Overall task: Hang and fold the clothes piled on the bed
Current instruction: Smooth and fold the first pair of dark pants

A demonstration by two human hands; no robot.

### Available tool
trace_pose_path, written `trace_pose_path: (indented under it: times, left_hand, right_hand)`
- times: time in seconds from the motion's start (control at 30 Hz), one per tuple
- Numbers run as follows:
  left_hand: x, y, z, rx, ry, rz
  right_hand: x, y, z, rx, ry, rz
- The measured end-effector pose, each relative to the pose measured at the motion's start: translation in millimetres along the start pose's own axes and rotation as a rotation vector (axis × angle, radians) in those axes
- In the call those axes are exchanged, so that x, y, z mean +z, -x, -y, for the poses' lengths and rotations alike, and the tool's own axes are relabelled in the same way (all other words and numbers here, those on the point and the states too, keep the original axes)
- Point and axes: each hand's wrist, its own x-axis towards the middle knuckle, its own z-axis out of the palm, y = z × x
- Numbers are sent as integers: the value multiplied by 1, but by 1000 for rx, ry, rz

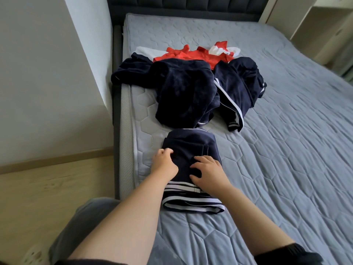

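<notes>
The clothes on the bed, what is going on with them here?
A person is folding a navy garment with white stripes at the near side of the bed. The left hand grips its left edge; the right hand rests on top. The pile behind lies unfolded.

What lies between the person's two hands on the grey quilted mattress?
In the head view, only dark fabric of the folded navy white-striped garment lies between the left hand, at its left edge, and the right hand, resting on top.
</notes>
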Motion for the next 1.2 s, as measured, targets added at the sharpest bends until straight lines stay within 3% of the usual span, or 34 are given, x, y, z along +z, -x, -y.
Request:
trace_pose_path:
  times: [0.07,0.17,0.23,0.4,0.47,0.6,0.67,0.73,0.87,0.97,1.07,1.13,1.2]
  left_hand:
    - [-1,2,0,-192,96,-16]
    - [-4,1,4,-354,169,127]
    - [-3,-2,7,-291,146,207]
    - [6,0,13,-218,202,280]
    - [9,-2,16,-222,189,288]
    - [3,-1,16,-216,96,470]
    - [-1,1,18,-405,210,661]
    - [-2,7,18,-522,341,776]
    - [-2,7,12,-363,327,537]
    - [-14,-3,6,-272,566,276]
    - [-28,-12,6,-204,661,-18]
    - [-29,-12,11,-231,551,-118]
    - [-25,-8,14,-325,418,-146]
  right_hand:
    - [-3,-4,-1,25,-111,-134]
    - [-12,-23,-9,221,-267,-316]
    - [-18,-43,-16,314,-284,-247]
    - [-23,-85,-27,190,-69,-75]
    - [-25,-96,-33,250,-92,-51]
    - [-21,-98,-45,634,-365,9]
    - [-17,-90,-49,785,-602,23]
    - [-13,-82,-53,822,-733,28]
    - [-15,-66,-53,821,-884,-124]
    - [-18,-43,-52,927,-1055,-410]
    - [-2,-6,-43,1048,-1232,-479]
    - [10,15,-35,1074,-1197,-455]
    - [9,25,-29,991,-986,-531]
